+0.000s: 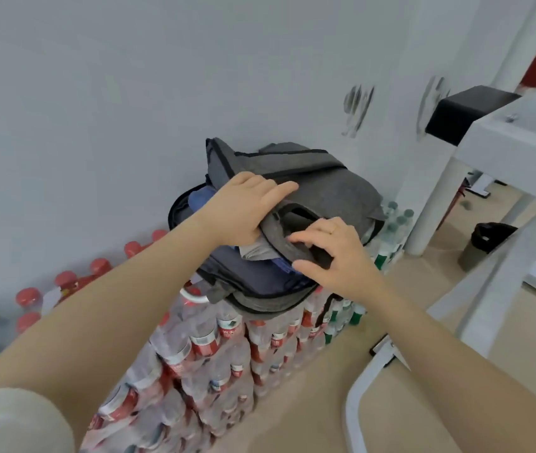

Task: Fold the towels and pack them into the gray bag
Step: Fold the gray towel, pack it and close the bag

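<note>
The soft, floppy gray bag (309, 191) sits on stacked water bottle packs (214, 348), towels (257, 251) peeking out, while the left hand (243, 207) grips its flap edge and the right hand (332, 250) pinches the bendy rim, good holding spots.

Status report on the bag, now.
Left hand grips gray bag flap; right hand pinches its front edge. Towels inside, bag unzipped. Nothing blocking.

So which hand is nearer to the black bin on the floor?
The right hand. It is at the gray bag's front flap, on the side toward the black bin; the left hand grips the flap further away.
</note>
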`<state>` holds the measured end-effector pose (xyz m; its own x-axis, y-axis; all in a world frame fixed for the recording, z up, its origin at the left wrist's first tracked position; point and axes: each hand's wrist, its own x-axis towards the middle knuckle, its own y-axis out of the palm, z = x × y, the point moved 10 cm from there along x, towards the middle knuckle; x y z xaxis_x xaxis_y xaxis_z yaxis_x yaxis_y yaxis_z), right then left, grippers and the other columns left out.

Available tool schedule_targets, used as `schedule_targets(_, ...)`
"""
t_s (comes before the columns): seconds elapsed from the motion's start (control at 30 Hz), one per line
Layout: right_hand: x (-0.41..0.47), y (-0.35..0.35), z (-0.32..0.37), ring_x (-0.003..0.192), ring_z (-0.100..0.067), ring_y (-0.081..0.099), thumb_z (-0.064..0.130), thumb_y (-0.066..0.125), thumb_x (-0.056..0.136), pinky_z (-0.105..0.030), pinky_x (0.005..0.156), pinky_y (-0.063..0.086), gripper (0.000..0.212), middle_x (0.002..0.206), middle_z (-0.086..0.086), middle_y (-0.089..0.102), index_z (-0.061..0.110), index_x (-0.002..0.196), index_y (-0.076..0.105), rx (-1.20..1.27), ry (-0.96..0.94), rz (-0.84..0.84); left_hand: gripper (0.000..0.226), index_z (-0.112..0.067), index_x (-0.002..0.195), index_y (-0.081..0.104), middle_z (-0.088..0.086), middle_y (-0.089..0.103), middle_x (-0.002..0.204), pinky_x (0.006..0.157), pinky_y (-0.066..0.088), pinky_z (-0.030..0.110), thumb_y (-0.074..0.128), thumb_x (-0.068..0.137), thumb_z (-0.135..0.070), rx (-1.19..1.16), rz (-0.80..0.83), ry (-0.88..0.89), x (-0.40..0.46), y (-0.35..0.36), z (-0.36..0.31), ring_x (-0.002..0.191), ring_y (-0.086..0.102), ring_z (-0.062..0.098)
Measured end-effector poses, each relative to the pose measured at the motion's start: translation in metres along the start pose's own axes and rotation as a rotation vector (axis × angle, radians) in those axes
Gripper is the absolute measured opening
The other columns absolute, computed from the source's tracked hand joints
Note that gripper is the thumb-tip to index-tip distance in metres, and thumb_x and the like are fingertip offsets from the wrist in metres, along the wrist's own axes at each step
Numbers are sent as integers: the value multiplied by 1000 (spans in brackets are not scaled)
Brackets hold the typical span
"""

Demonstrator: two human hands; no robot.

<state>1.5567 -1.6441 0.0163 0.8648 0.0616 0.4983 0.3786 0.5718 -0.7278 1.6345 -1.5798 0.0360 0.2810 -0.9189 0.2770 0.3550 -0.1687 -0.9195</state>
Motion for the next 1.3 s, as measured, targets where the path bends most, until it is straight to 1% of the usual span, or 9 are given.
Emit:
schedule_targets(0.13,10,-21,-10,95,-14,47,41,48,85,-21,82,33,36,99,1,56,13,104,61,31,124,-235,52,-12,118,53,12,60,93,63,43,33,55,72,-36,9,-16,-73,-37,1,14,75,59,31)
schedule_targets(0.27,-3,45,-41,127,-22,40,40,51,90,-33,104,33,53,136,-5,45,15,136,42,49,343,98,78,-16,143,26,11,52,111,81,47,37,58,75,-37,-128,201,-133,-98,54,6,94,52,28)
schedule_targets(0.43,-34,62,2,92,-19,55,39,55,80,-21,78,43,39,104,-4,56,13,109,61,-127,101,44,74,-32,145,20,6,43,110,85,37,29,35,73,-42,-380,288,-223,-127,81,-1,94,39,18)
schedule_targets(0.6,-72,114,46,79,-14,59,4,56,79,-16,64,45,23,90,-3,62,12,99,63,-133,-150,207,31,-7,81,67,11,55,104,73,43,35,40,80,-21,-211,-253,-195,-114,23,-22,88,51,25)
schedule_targets(0.7,-79,118,36,74,3,57,1,56,80,-10,69,36,19,84,1,65,9,92,69,83,-32,307,28,-10,62,58,7,64,83,69,41,32,45,83,-24,-158,-195,-31,-94,29,-67,79,59,23)
schedule_targets(0.8,-83,61,-23,54,4,49,-1,50,83,-9,54,33,18,61,11,52,12,78,60,302,377,-110,31,-14,59,49,-1,51,47,48,33,21,42,84,-31,-117,-72,-27,-73,40,-84,44,52,19)
schedule_targets(0.9,-101,33,-84,66,-2,51,5,49,90,-23,65,42,13,82,4,59,15,96,54,267,720,-302,35,-15,73,43,-2,48,52,49,29,23,36,93,-44,1,133,-162,-57,48,-84,48,51,19)
schedule_targets(1.03,-95,59,-115,107,-20,56,18,52,93,-28,85,42,40,123,-4,57,11,131,42,315,837,-63,48,-13,83,49,-1,52,54,42,32,21,78,59,-43,93,79,-144,-52,48,-97,41,52,18)
schedule_targets(1.3,-76,51,-109,71,-19,54,17,51,92,-30,63,40,11,72,2,54,15,81,49,116,682,-79,77,-22,120,48,7,53,98,52,44,27,85,53,-24,168,-91,-140,-53,53,-95,68,55,22)
